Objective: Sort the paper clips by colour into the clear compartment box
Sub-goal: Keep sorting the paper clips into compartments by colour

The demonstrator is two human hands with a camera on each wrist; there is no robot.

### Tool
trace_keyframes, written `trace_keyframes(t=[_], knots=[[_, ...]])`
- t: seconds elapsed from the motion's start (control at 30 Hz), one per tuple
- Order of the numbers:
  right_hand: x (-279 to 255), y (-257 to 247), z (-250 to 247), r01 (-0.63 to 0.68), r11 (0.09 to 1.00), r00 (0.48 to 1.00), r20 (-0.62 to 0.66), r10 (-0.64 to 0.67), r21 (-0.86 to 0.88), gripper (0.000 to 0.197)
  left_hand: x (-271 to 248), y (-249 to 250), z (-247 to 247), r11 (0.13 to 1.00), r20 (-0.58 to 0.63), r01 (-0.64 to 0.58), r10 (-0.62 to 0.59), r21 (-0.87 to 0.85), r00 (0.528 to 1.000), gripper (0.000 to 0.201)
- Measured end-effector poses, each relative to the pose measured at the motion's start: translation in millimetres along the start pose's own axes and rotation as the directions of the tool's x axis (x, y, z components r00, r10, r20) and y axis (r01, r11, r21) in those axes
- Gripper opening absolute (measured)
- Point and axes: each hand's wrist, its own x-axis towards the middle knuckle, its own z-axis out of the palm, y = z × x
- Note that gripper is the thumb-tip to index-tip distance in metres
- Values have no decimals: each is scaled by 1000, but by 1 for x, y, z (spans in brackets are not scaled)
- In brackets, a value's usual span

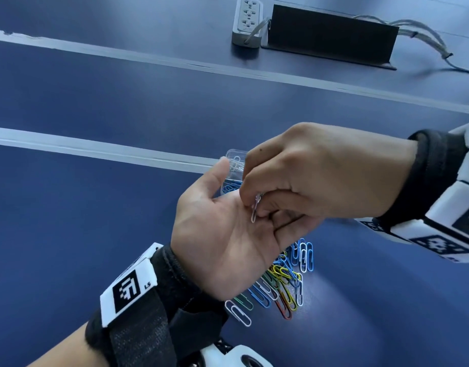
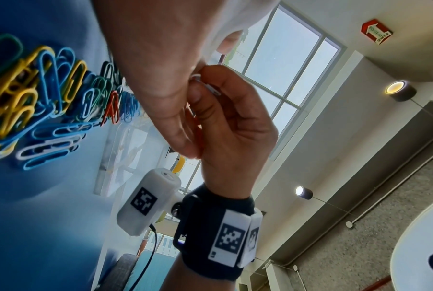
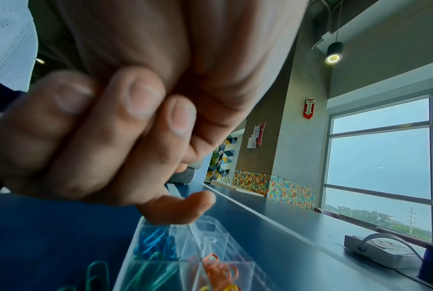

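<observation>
The left hand (image 1: 228, 242) sits palm up above the blue table (image 1: 96, 234), thumb stretched toward the box and fingers relaxed and partly folded under the other hand. In the left wrist view its fingers (image 2: 175, 135) bend loosely against the right hand. A black strap (image 1: 154, 300) with a white tag wraps its wrist.

On that palm stands a pale clip (image 1: 255, 211), upright, pinched at its upper end. The right hand (image 1: 315, 176) comes in from the right, knuckles up, fingers curled tight and thumb and forefinger closed on the clip. The left wrist view shows the same pinch, with the clip (image 2: 210, 88) poking out between the fingertips. In the right wrist view, the curled fingers (image 3: 140, 102) fill the frame and the clip is hidden.

Behind both hands lies the clear box (image 1: 234, 165), mostly covered. White clips lie in its far cell and blue ones in the next. The right wrist view of the box (image 3: 175, 256) shows blue, teal and orange clips in separate cells.

Below the hands, toward the right, a loose pile (image 1: 283, 279) of blue, yellow, green, red and white clips rests on the table, near the box.

At far upper right stand a power strip (image 1: 248, 19) and a black block (image 1: 331, 35), well apart from the work.
</observation>
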Motion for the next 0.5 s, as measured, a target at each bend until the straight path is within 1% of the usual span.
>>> trace_keyframes(t=[0.07,0.17,0.2,0.23,0.27,0.33,0.4,0.5], knots=[[0,-2,-1,-8,1000,1000,4,8,-9,13,-1,1,1,1000,20,2,-2,-15,1000,70],[2,0,-7,-11,999,1000,3,10,47,14,1,2,4,999,5,6,-6,45,1000,63],[4,3,-12,-45,996,999,-25,48,79,15,1,3,5,998,-11,-2,3,63,1000,57],[7,8,-18,-108,988,991,-66,116,107,15,2,5,7,998,-31,-9,12,66,999,50],[11,14,-24,-190,974,974,-100,203,126,13,2,8,8,997,-55,-17,20,69,998,43],[19,26,-28,-343,934,930,-100,352,98,10,2,13,9,993,-98,-32,43,115,994,33],[28,29,-24,-407,913,911,-62,408,40,10,2,17,12,981,-143,-39,66,188,988,26],[40,24,-12,-431,902,902,-22,431,-7,14,2,17,18,960,-185,-34,88,277,979,18]])
